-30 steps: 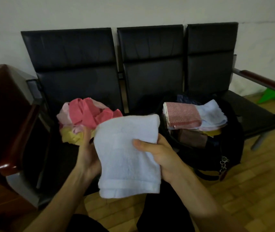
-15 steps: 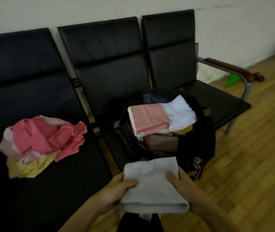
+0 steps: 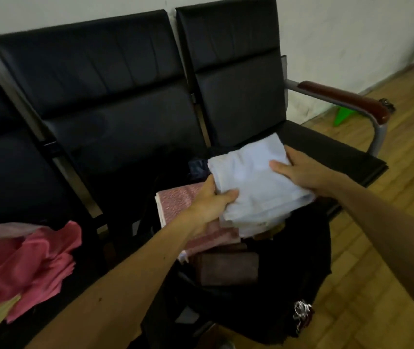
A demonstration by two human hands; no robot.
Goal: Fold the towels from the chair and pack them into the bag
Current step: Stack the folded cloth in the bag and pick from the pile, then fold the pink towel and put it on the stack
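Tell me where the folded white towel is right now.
Head view, right of centre: the folded white towel is gripped between the left hand and right hand over the black bag, right of the pink patterned towel.

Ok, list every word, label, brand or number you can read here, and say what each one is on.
None: no text can be read in this view.
The white towel, patterned pink towel, black bag and chairs show no lettering.
The silver charm on the bag is too blurred to tell whether it bears a mark.
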